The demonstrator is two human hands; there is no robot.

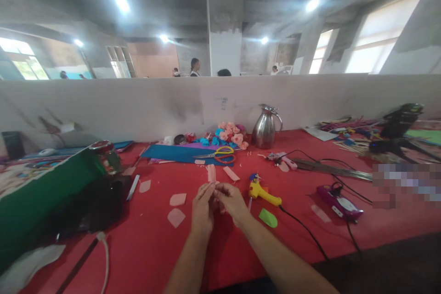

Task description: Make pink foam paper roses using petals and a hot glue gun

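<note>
Over the middle of the red table, my left hand (202, 204) and my right hand (230, 200) meet, fingertips pinched together on a pink paper strip (211, 172). The strip's upper end stands up above my fingers; the lower part is mostly hidden by my hands. Left of them lie pink petal-shaped pieces (178, 199). Another pink strip (231, 173) rests just beyond my right hand. A yellow glue gun (264, 194) lies to the right, with a green petal-shaped piece (268, 217) below it.
Scissors (224, 151) rest on a blue sheet (179, 153). Behind are pink and blue paper flowers (231, 133) and a metal jug (265, 127). At right is a purple power strip (339, 203) with black cords. A green panel (55, 183) and glass jar (107, 158) stand left.
</note>
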